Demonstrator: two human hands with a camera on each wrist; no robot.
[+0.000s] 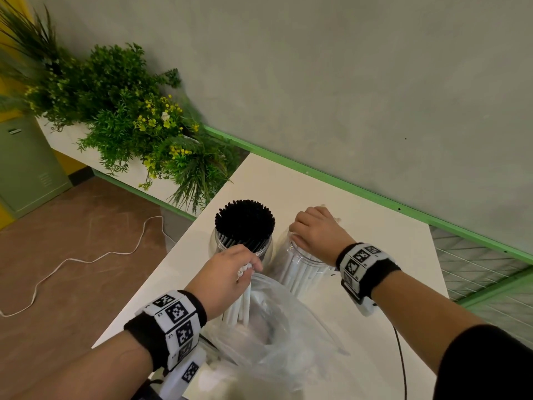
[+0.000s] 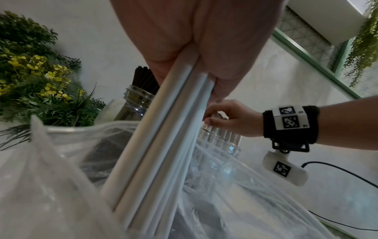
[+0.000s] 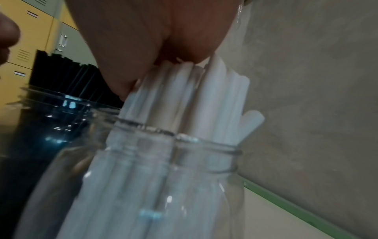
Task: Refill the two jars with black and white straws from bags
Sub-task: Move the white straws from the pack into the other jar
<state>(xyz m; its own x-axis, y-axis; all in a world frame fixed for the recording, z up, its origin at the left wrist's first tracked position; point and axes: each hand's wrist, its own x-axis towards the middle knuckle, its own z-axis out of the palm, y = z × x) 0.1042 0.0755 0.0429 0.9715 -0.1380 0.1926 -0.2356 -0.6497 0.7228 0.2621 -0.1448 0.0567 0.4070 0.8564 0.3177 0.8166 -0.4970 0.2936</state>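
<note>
Two clear jars stand side by side on the white table (image 1: 375,241). The left jar (image 1: 245,243) is packed with black straws (image 1: 245,219). The right jar (image 1: 300,272) holds white straws (image 3: 204,100). My right hand (image 1: 305,229) sits over this jar's mouth, its fingers curled round the tops of those straws (image 2: 220,132). My left hand (image 1: 248,267) grips a bundle of white straws (image 2: 163,137), held upright over the open clear plastic bag (image 1: 282,327) in front of the jars. The bundle's lower ends are still inside the bag (image 2: 61,177).
Green plants with yellow flowers (image 1: 138,116) fill a white planter beyond the table's left corner. A grey wall with a green ledge (image 1: 346,183) runs along the table's far side. A black cable (image 1: 401,356) lies at the right front; a white cord (image 1: 86,259) trails on the floor.
</note>
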